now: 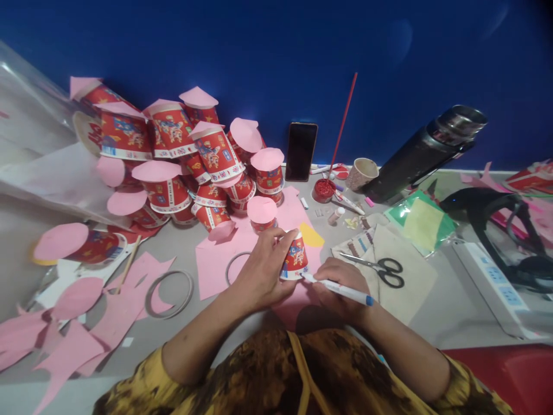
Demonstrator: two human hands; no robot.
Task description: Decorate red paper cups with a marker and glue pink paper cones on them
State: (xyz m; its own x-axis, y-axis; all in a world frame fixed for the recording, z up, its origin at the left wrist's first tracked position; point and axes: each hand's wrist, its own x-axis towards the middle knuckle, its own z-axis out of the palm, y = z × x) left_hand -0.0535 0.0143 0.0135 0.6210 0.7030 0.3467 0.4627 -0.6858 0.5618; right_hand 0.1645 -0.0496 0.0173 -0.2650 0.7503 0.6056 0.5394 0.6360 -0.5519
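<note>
Near the table's front, my left hand (270,262) is closed round a red printed paper cup (296,257), held with its white rim low and towards me. My right hand (343,282) grips a white marker (341,289) with a blue end; its tip meets the cup near the rim. Pink paper (211,265) lies under the hands, with a yellow paper piece (311,235) just beyond. Right behind my left hand stands another red cup with a pink paper disc (262,209) on top. A grey ring (235,266) is partly hidden by my left hand.
Several red cups (170,129) with pink paper tops are piled at the back left. Pink scraps (118,311) and a grey ring (151,300) lie left. Scissors (389,272) rest on a cloth bag at right. A phone (301,151) and a black flask (415,153) stand behind.
</note>
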